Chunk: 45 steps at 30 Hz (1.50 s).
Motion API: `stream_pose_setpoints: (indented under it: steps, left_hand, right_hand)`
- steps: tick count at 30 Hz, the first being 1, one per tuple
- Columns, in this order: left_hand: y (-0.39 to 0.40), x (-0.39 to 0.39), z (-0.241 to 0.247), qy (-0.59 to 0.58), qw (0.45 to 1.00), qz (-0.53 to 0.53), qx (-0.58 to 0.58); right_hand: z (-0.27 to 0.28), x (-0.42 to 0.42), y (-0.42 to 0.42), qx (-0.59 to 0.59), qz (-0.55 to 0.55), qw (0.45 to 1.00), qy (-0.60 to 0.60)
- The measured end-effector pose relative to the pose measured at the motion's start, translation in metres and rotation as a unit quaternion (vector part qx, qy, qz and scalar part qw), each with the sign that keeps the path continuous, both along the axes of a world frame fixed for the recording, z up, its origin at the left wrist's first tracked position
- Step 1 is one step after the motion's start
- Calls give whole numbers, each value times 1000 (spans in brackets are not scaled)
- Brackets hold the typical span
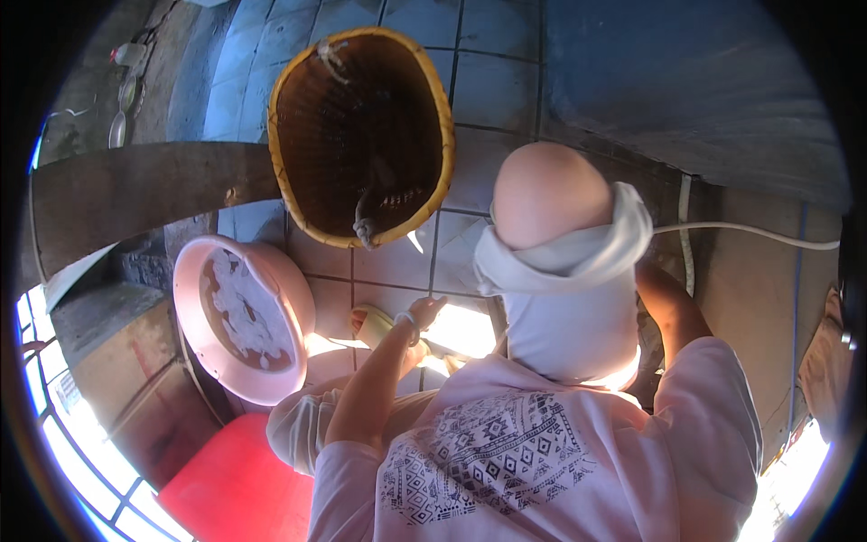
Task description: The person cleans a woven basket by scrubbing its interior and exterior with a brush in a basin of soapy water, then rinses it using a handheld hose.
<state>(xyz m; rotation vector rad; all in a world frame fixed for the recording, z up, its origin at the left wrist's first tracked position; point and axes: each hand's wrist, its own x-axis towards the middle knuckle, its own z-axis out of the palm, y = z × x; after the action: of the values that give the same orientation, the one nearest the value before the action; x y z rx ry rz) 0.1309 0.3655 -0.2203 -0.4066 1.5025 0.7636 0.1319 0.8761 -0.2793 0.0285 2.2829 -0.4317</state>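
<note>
My left hand [427, 312], with a pale bangle [408, 318] on its wrist, reaches over a sunlit patch of floor; glare hides whether it holds anything. My right forearm passes behind a white sack [569, 332], and that hand is out of view. The sack stands upright before me, its top edge rolled down around a smooth, pinkish dome [552, 196]. Beyond my left hand is a deep woven basket [362, 135] with a pale rim and knotted cord. Left of the hand, a pink plastic basin [298, 298] holds liquid with whitish patches on it.
A red seat [244, 484] is at lower left. Beside the left hand lies a slipper [372, 324] on the tiled floor [393, 271]. A brown board [156, 177] runs towards the basket. At right, a pale hose or cable [752, 234] crosses a white pipe [685, 230].
</note>
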Motion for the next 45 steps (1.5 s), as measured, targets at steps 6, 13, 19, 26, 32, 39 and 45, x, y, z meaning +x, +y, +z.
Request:
stream_pose_setpoints:
  steps: [6,13,19,26,32,39,45]
  left_hand:
    - [107,8,34,-177,952,173,182]
    - [155,75,-6,-94,985,69,129]
    - [210,139,-34,68,890,-323,313]
    - [216,153,-38,2,985,41,167]
    - [143,11,-29,122,961,-166,187]
    - [193,-184,126,185,857,340,341]
    - [232,-268,180,204,701,580,360]
  right_hand:
    - [44,-25,-28,29,7,999,24]
    - [71,-44,-34,35,13,998,43]
    - [71,-67,-44,21,29,998,57]
    - [67,-85,-45,13,32,995,95]
    - [86,-113,-75,-15,38,981,190]
    - [207,-204,-109,-98,31,917,385]
    - [284,-206,-114,-217,104,896,374]
